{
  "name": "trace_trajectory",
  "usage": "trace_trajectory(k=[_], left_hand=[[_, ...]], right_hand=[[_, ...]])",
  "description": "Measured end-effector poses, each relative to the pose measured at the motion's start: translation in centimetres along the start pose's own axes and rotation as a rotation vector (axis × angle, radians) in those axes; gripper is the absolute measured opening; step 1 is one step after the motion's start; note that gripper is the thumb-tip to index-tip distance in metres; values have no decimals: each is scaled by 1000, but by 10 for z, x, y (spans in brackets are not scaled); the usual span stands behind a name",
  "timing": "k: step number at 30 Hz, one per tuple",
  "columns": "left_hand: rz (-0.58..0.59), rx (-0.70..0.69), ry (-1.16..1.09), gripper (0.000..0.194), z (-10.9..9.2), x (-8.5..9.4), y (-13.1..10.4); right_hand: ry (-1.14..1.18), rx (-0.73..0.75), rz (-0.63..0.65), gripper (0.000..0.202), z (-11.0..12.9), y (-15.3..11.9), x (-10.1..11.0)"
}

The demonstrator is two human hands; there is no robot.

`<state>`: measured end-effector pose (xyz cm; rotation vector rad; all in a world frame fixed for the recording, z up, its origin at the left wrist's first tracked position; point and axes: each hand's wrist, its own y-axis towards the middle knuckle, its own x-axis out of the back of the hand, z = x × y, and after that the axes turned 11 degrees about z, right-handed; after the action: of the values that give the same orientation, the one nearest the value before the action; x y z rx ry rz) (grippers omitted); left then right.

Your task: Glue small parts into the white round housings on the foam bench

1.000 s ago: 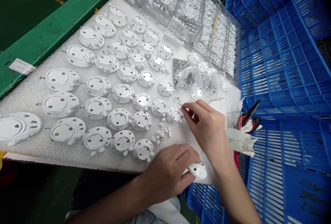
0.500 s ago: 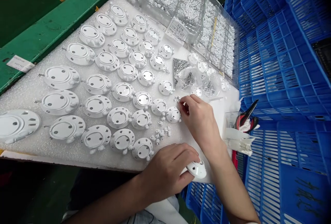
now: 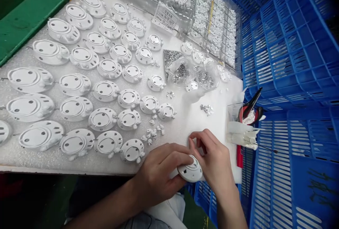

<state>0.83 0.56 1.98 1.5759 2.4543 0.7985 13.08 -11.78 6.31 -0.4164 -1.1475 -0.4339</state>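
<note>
My left hand point(image 3: 164, 169) grips a round white part point(image 3: 190, 170) with dark holes, near the table's front edge. Just above that part, my right hand point(image 3: 212, 155) has thumb and index finger pinched together; whatever they hold is too small to make out. Rows of similar white oval parts point(image 3: 76, 107) lie on the foam-covered table. Small white pieces point(image 3: 152, 133) are scattered left of my hands. Little piles of metal bits point(image 3: 170, 95) lie beyond, behind them clear bags of metal bits point(image 3: 181, 72).
Clear compartment trays point(image 3: 214, 28) of small white pieces stand at the back, with a handwritten label point(image 3: 165, 17). Red-and-black pliers point(image 3: 250, 110) rest in a clear container at the right. Blue crates point(image 3: 286, 52) flank the table.
My right hand has come back from the small metal pile to the white part in my left hand. The view has shifted, so the table's items sit further left.
</note>
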Motion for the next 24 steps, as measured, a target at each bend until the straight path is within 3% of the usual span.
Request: trace_trajectory(k=[4, 9, 15, 21, 24], left_hand=[[10, 17, 21, 8, -2, 1, -1], [26, 28, 27, 6, -3, 3, -5], [20, 2, 71, 4, -2, 3, -3], [18, 17, 60, 7, -3, 3, -2], [30, 37, 59, 11, -5, 4, 0]], right_hand=[[56, 25, 51, 8, -6, -3, 6], [84, 57, -37, 8, -13, -5, 17], [21, 146, -27, 6, -10, 1, 9], [-117, 120, -1, 9, -5, 8, 3], [26, 102, -11, 11, -5, 9, 6]])
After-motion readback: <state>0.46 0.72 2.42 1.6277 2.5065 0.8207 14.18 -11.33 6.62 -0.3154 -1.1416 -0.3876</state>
